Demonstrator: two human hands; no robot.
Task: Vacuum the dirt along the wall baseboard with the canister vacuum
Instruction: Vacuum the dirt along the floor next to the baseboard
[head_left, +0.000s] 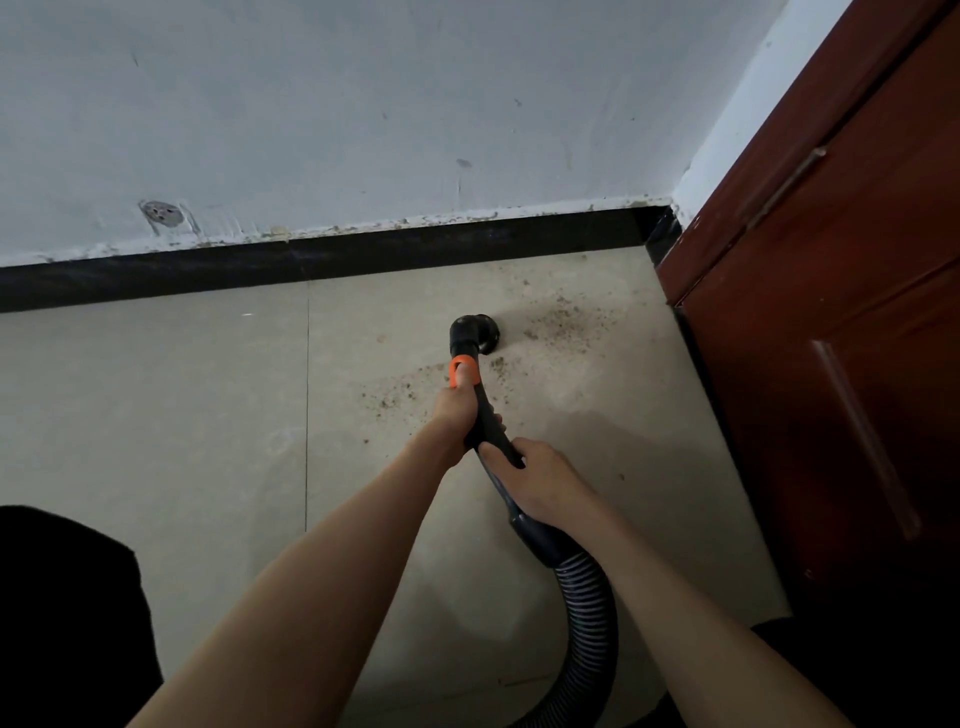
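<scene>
Gray floor tiles (182, 415) meet a black baseboard (363, 252). Both hands hold the vacuum wand (485, 415) tight: left hand (457, 410) in front, right hand (540, 480) behind. Dirt (561, 322) lies just past the nozzle (475, 332).

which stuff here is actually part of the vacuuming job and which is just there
Part of the job:
vacuum nozzle
vacuum handle, held by left hand and right hand
ribbed hose
dirt on the floor
baseboard

Just there:
wooden cabinet
round wall patch
</scene>
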